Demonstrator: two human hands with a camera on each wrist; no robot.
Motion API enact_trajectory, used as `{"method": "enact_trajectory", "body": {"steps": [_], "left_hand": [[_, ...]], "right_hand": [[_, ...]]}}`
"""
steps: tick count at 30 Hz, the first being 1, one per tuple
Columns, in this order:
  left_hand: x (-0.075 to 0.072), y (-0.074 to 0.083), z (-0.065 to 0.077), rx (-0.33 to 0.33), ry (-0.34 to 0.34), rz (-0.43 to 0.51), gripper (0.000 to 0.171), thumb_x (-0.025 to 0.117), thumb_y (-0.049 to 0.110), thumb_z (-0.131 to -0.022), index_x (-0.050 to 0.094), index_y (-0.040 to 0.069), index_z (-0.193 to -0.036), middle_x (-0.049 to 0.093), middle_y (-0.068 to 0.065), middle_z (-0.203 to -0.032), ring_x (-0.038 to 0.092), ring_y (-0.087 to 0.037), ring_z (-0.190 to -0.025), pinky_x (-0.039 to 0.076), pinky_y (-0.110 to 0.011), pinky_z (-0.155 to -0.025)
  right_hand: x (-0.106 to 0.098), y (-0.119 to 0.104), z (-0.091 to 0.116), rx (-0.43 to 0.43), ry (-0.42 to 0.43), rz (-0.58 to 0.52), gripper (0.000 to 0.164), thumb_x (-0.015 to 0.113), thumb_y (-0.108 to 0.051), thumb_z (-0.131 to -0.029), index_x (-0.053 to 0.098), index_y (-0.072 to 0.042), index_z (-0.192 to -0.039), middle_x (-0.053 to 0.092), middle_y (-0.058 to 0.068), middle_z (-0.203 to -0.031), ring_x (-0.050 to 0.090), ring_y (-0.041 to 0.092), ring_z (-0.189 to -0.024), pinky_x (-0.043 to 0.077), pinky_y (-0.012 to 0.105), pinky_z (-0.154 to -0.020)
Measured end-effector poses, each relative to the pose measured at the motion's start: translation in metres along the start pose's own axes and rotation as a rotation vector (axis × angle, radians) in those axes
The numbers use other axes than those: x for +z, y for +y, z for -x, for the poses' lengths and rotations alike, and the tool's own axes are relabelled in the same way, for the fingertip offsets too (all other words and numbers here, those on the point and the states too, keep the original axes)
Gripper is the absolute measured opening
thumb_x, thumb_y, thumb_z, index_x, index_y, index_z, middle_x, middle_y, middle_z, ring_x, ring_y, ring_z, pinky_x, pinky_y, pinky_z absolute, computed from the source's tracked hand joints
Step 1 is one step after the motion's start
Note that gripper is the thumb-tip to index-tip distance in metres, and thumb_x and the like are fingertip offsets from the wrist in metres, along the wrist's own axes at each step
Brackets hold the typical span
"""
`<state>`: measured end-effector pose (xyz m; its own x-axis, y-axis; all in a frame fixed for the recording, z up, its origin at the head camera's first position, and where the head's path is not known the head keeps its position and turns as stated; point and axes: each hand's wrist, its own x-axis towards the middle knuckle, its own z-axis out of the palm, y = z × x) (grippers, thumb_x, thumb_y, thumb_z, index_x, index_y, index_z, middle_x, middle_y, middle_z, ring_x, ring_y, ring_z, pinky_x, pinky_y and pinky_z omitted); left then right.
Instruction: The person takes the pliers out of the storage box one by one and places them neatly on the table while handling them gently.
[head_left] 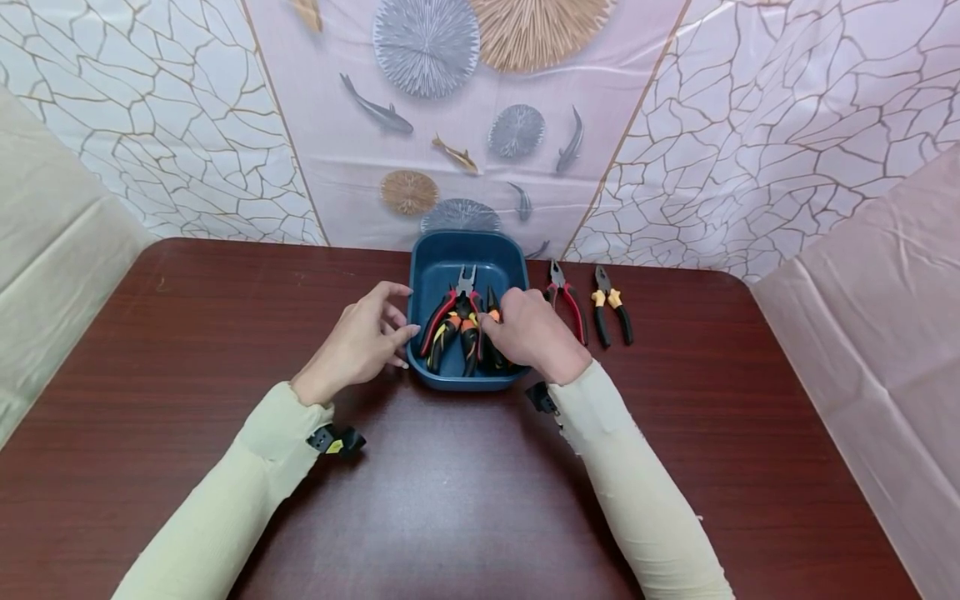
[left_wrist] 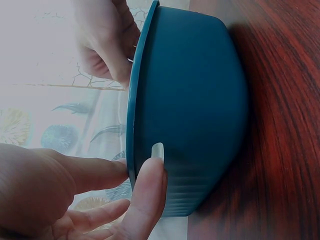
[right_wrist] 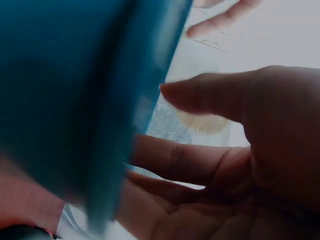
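A deep blue plastic bin [head_left: 468, 383] holds several pliers. On top lies a red-and-black-handled pair of pliers [head_left: 437, 323], jaws toward the wall, over pliers with black, orange and yellow handles [head_left: 469, 343]. My left hand [head_left: 362, 337] is at the bin's left side. Seen from the left wrist, its thumb [left_wrist: 145, 187] touches the outer wall and a finger meets the rim. My right hand [head_left: 531, 329] reaches over the right rim, beside dark-nosed pliers with orange on the handles [head_left: 492, 302]. The bin wall hides its fingertips in the right wrist view, so any grip is unclear.
Right of the bin, red-and-black pliers [head_left: 574, 312] and yellow-and-black pliers [head_left: 621, 310] lie on the dark red-brown wooden table [head_left: 450, 500]. A patterned cloth [head_left: 450, 150] hangs behind the table's back edge. Pale cloth covers both sides.
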<state>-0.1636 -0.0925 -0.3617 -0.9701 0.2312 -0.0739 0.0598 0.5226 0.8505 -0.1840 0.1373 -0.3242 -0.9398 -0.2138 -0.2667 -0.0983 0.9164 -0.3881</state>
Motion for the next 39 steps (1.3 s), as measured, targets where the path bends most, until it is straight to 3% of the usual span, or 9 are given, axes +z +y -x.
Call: {"method": "enact_trajectory", "body": {"steps": [6, 18, 31, 39], "left_hand": [[0.000, 0.000, 0.000, -0.003, 0.002, -0.009, 0.056, 0.067, 0.010, -0.099, 0.042, 0.005, -0.148, 0.062, -0.018, -0.105, 0.068, -0.019, -0.064, 0.066, -0.042, -0.062], [0.000, 0.001, 0.000, -0.003, -0.005, -0.007, 0.056, 0.067, 0.011, -0.099, 0.041, 0.006, -0.148, 0.062, -0.018, -0.105, 0.067, -0.018, -0.064, 0.066, -0.042, -0.061], [0.000, 0.001, 0.000, -0.004, -0.003, -0.005, 0.056, 0.068, 0.010, -0.099, 0.042, 0.006, -0.148, 0.062, -0.018, -0.105, 0.067, -0.018, -0.064, 0.066, -0.042, -0.061], [0.000, 0.001, 0.000, 0.001, -0.001, -0.003, 0.055, 0.067, 0.011, -0.099, 0.042, 0.006, -0.148, 0.062, -0.018, -0.104, 0.067, -0.018, -0.064, 0.066, -0.042, -0.061]], "right_hand": [[0.008, -0.003, -0.005, 0.019, -0.020, 0.024, 0.045, 0.050, -0.027, -0.108, 0.058, -0.008, -0.068, 0.044, 0.001, -0.053, 0.050, 0.016, -0.043, 0.042, 0.023, -0.040], [0.013, -0.004, -0.009, 0.072, -0.056, 0.060, 0.030, 0.060, -0.027, -0.103, 0.065, -0.005, -0.083, 0.053, 0.004, -0.063, 0.057, 0.016, -0.050, 0.044, 0.021, -0.041], [0.012, -0.002, -0.012, 0.111, -0.076, -0.028, 0.043, 0.059, -0.029, -0.102, 0.060, -0.010, -0.064, 0.045, -0.001, -0.053, 0.046, 0.014, -0.043, 0.038, 0.023, -0.038], [0.007, -0.001, -0.009, 0.088, -0.024, -0.122, 0.048, 0.055, -0.026, -0.101, 0.052, -0.013, -0.055, 0.045, -0.001, -0.048, 0.044, 0.014, -0.039, 0.035, 0.023, -0.038]]}}
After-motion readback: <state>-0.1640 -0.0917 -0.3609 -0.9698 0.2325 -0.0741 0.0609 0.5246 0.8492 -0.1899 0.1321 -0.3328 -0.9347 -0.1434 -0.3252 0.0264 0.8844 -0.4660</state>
